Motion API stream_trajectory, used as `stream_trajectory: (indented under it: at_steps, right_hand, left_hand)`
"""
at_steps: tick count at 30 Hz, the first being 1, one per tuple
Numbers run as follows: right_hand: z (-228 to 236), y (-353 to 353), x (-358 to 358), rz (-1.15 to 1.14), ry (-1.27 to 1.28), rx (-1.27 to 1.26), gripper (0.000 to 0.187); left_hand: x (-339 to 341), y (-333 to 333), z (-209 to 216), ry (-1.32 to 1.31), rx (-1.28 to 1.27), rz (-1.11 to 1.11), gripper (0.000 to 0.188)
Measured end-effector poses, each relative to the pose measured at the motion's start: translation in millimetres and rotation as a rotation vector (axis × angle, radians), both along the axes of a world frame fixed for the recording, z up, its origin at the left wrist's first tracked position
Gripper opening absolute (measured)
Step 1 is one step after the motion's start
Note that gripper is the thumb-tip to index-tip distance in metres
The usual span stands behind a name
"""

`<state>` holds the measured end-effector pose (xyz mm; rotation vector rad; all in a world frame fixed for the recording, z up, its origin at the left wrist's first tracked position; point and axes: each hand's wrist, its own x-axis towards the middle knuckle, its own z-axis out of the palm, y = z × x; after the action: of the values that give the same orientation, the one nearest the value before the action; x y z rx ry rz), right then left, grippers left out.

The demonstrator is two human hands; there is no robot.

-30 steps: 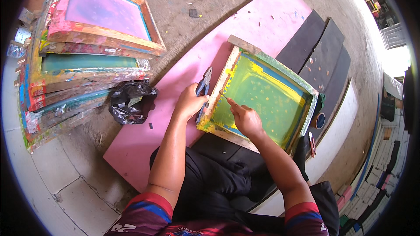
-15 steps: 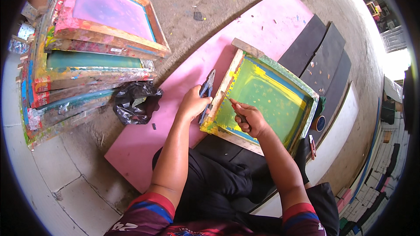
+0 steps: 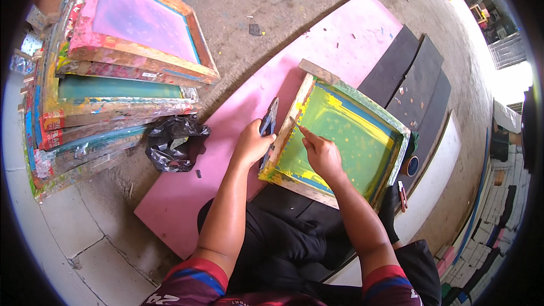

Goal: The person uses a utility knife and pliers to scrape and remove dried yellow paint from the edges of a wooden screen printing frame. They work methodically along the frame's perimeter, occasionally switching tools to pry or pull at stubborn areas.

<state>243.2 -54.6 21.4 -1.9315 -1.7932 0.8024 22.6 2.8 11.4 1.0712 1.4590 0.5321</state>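
Note:
A wooden screen-printing frame point(image 3: 330, 191) with yellow-green mesh lies tilted before me, its left bar nearest my hands. In my left hand point(image 3: 250, 144), a pair of blue-handled pliers point(image 3: 271, 115) is gripped, jaws pointing away from me, just beside that left bar. My right hand point(image 3: 324, 158) is over the mesh, closed around a thin pointed tool point(image 3: 294, 120). Its index finger stretches along the tool toward the bar's inner edge. Most of the tool is hidden by the hand, so its exact kind is unclear.
A pink board point(image 3: 238, 105) and black sheets point(image 3: 417, 65) lie under and around the frame. Stacked printing frames point(image 3: 141, 51) stand at the left, beside a black plastic bag point(image 3: 173, 150). A tape roll point(image 3: 412, 165) and a red-handled tool point(image 3: 402, 195) lie at the right.
My right hand has turned palm-down, its index finger now extended along the tool; the dark handle seen before is now covered. My left hand keeps the pliers in nearly the same place.

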Motion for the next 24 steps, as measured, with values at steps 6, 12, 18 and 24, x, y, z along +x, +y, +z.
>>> stream_trajectory:
  at_steps: [6,12,18,24]
  right_hand:
    - [15,4,-10,0.036,-0.157,-0.043,0.036]
    - [8,7,-11,0.001,-0.028,-0.113,0.035]
    - [-32,8,9,-0.005,0.26,-0.022,0.035]
    - [-19,11,10,0.048,0.099,-0.037,0.035]
  left_hand:
    - [-2,-1,-9,-0.066,0.008,0.007,0.021]
    - [-1,2,2,-0.145,-0.029,0.027,0.019]
    - [-2,2,1,-0.167,-0.032,0.019,0.02]
    - [-3,3,-4,-0.183,-0.054,0.035,0.022]
